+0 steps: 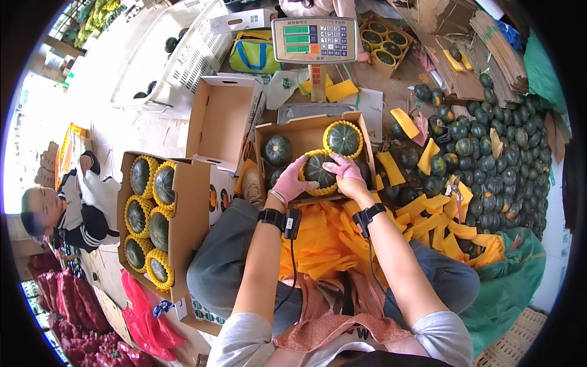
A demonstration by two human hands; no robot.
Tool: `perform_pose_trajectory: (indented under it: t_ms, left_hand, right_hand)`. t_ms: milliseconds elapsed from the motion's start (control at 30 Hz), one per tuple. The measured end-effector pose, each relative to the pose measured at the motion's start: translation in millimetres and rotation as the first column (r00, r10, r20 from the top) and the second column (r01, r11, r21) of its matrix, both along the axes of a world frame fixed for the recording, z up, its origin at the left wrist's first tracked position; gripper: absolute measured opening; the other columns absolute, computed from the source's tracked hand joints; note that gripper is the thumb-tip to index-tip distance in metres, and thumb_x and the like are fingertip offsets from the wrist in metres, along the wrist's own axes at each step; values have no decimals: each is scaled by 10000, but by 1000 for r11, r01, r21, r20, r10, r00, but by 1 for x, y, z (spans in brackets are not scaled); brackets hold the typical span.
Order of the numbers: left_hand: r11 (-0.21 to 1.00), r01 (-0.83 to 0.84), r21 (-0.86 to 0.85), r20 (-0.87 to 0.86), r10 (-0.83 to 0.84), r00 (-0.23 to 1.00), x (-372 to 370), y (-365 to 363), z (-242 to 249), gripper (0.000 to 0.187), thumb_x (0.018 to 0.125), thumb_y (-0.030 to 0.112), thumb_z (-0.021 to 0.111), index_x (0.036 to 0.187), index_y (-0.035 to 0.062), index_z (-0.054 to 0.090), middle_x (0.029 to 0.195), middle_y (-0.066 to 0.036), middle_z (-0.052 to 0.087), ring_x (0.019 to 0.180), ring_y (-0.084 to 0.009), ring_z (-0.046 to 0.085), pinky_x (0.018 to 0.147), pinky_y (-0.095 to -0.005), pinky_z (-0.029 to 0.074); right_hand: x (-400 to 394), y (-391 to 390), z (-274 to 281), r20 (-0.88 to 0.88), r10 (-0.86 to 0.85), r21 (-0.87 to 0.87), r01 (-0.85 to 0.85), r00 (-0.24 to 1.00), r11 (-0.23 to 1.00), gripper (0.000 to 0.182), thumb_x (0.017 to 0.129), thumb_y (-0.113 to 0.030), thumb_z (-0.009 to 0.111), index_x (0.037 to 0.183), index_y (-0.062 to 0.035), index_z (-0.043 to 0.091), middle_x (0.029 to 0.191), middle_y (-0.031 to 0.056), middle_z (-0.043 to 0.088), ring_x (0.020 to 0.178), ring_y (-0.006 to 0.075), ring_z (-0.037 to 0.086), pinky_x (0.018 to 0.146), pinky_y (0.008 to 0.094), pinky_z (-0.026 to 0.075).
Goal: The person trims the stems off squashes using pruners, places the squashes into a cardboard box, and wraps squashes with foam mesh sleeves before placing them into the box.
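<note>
In the head view, a dark green pumpkin (319, 170) in a yellow foam net sits at the near side of an open cardboard box (302, 126). My left hand (293, 181), in a pink glove, curls around its left side. On its right side my right hand (347, 175), also gloved, grips it with the thumb over the top. Behind it is another netted pumpkin (343, 140); to the far left in the box lies a bare pumpkin (277, 150). Part of one more pumpkin shows beside my right hand. Yellow foam nets (324, 238) are heaped in my lap.
A scale display (315, 41) stands beyond the box. On the left, a carton (186, 226) holds several netted pumpkins, near an open carton (223, 116) and white crate (177, 70). Loose pumpkins (489, 165) are piled right. A person (79, 208) is at far left.
</note>
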State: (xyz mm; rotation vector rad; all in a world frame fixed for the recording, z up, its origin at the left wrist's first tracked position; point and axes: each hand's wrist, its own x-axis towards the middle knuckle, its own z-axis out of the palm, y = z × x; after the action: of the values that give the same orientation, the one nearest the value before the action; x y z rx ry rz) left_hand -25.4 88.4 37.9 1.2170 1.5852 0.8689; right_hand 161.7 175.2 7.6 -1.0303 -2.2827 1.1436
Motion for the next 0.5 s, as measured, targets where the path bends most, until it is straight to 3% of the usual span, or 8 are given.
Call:
perform_pose_trajectory:
  t_ms: [167,267,300,400,433,500]
  left_hand:
    - [999,6,52,136,-13,991,-2,-4,-5,877,659,105,818,1382,-3,332,1264,-123,510,1141,-182,483,993,-282,375]
    - [998,-22,64,257,5,966,-1,-8,-7,892,660,107,818,1390,-4,319,1281,-116,495,1162,-173,460,1006,-280,357]
    - [997,-35,72,276,14,961,0,-10,-8,894,660,105,818,1392,-5,316,1286,-114,489,1167,-171,453,1009,-279,353]
    - [993,-50,106,219,26,975,2,-11,-13,899,663,102,816,1397,-6,308,1300,-113,477,1179,-169,442,1016,-279,345]
    - [992,-52,119,181,30,983,2,-10,-16,901,664,102,815,1398,-7,305,1303,-114,473,1183,-169,439,1018,-280,343]
    - [992,-62,112,186,40,982,4,-12,-17,891,668,93,811,1396,-8,308,1302,-112,475,1181,-169,441,1019,-281,342]
  right_hand:
    - [3,-1,-7,23,29,91,-31,999,995,455,815,93,495,1170,-158,627,1299,101,526,1191,268,488,1022,288,373]
    - [4,2,-4,-108,24,-128,-38,994,991,441,808,113,492,1164,-110,626,1327,107,507,1215,247,484,1023,270,364]
    - [2,3,7,-164,-40,-354,-21,986,935,488,755,167,453,1137,-74,638,1340,119,496,1235,235,475,1029,255,346]
    - [7,12,-4,-146,72,-199,-101,987,975,544,707,191,412,1106,-84,659,1330,124,506,1243,244,468,1040,256,332]
    - [8,13,-7,-160,66,-203,-98,985,974,590,670,199,378,1093,-92,669,1330,128,506,1246,248,465,1047,261,324]
    - [8,14,-6,-164,71,-210,-106,984,972,572,704,197,373,1106,-90,661,1318,138,514,1248,250,463,1046,271,326]
